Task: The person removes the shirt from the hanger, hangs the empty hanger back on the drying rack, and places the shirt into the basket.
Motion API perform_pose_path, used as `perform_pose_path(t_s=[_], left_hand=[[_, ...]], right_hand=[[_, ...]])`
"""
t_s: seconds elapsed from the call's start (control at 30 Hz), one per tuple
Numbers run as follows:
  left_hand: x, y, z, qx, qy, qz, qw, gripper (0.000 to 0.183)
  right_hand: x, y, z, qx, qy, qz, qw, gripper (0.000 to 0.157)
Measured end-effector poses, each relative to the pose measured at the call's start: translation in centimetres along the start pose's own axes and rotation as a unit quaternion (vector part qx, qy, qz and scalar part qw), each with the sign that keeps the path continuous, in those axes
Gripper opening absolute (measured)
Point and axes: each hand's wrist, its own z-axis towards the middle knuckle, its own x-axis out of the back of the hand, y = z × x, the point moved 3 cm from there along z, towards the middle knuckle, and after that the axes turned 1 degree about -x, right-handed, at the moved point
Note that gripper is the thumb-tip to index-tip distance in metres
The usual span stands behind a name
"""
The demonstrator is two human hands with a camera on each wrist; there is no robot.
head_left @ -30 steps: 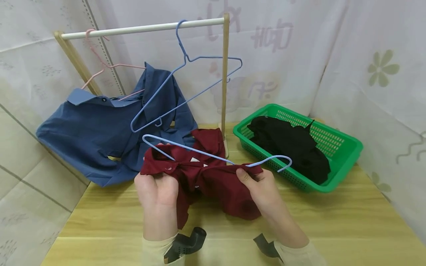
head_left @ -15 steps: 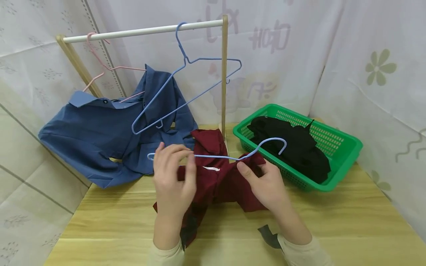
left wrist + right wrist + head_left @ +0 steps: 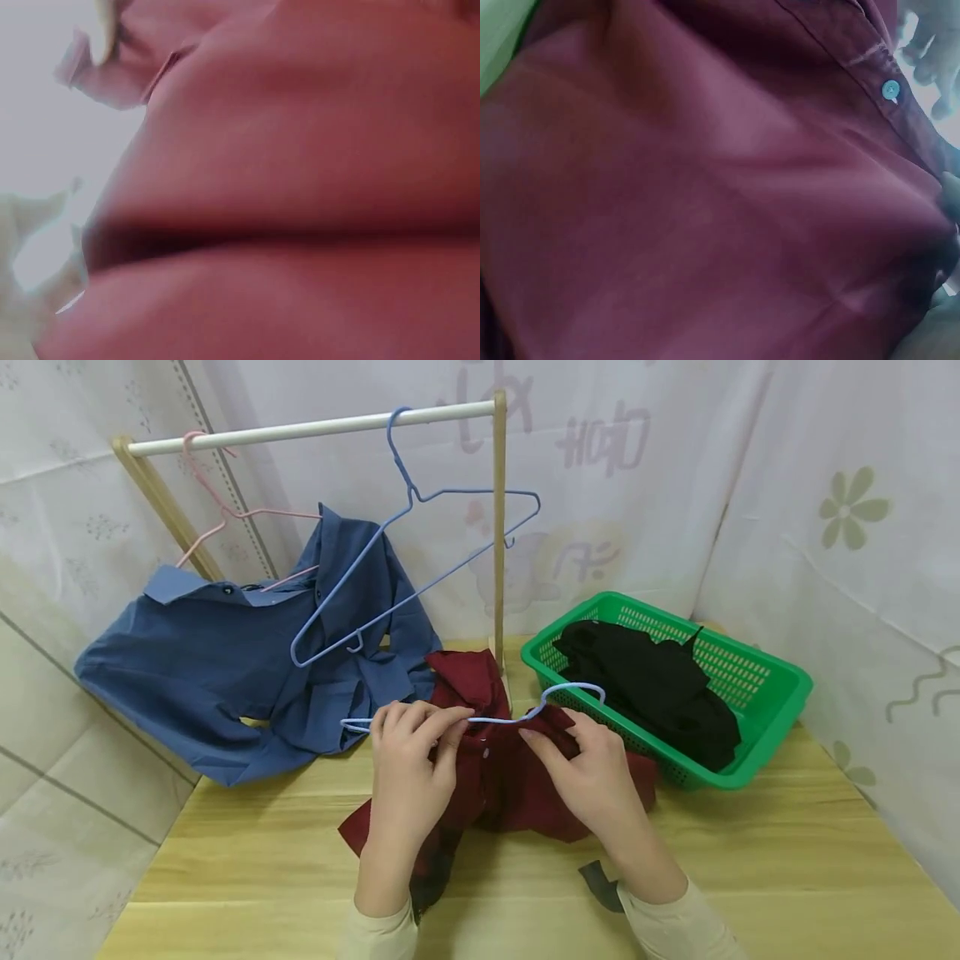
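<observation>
A dark red shirt point(image 3: 517, 793) hangs in folds over the table, with a light blue hanger point(image 3: 495, 720) at its collar. My left hand point(image 3: 408, 764) pinches the shirt's collar edge at the hanger's bar, fingers bent over the bar. The hanger's left end pokes out beyond those fingers. With thumb and fingers, my right hand point(image 3: 592, 772) grips the collar just below the hanger's hook, which points right. Red cloth point(image 3: 300, 150) fills most of the left wrist view. In the right wrist view a pale button point(image 3: 890, 90) shows on the front edge.
Behind stands a rack with a white rail point(image 3: 315, 427). A pink hanger point(image 3: 213, 493) on it carries a blue shirt point(image 3: 217, 668); a bare blue hanger point(image 3: 420, 593) hangs beside it. At right, a green basket point(image 3: 772, 727) holds black cloth point(image 3: 645, 685).
My left hand, palm up under the shirt's left side earlier, has turned over and moved right to the collar and hanger. The hanger's hook has shifted left; my right hand keeps its hold.
</observation>
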Motion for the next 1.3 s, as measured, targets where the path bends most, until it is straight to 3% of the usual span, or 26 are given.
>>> perform_pose_path(t_s=[0.17,0.3,0.47,0.6,0.77,0.9,1.0,1.3], left_hand=[[2.3,-1.2,0.5,0.009,0.11,-0.029,0.9934,0.007],[4.6,-2.2,0.7,0.007,0.147,-0.03,0.9887,0.005],[6.5,-3.2,0.5,-0.023,0.133,-0.013,0.9907,0.009],[7.5,-3.8,0.4,-0.049,0.117,0.006,0.9919,0.013],[8.5,-4.5,0.1,-0.057,0.116,0.021,0.9914,0.021],[9.2,-4.9,0.1,-0.069,0.136,0.025,0.988,0.043],[9.8,-5.1,0.0,-0.075,0.152,0.026,0.9851,0.049],[10.4,-5.2,0.1,-0.07,0.14,0.062,0.9858,0.059]], right_hand=[[0.5,0.8,0.3,0.046,0.018,0.0,0.999,0.01],[1.0,1.4,0.2,0.021,0.003,0.019,1.0,0.008],[1.5,1.4,0.3,-0.006,-0.012,0.032,0.999,0.011],[1.9,1.1,0.6,-0.004,-0.012,0.031,0.999,0.012],[2.1,1.0,0.7,0.006,-0.002,0.031,1.0,0.013],[2.3,1.2,0.8,0.007,0.008,0.034,0.999,0.011],[2.5,1.3,1.0,0.005,0.013,0.035,0.999,0.01],[2.8,1.5,1.2,-0.003,0.009,0.032,0.999,0.012]])
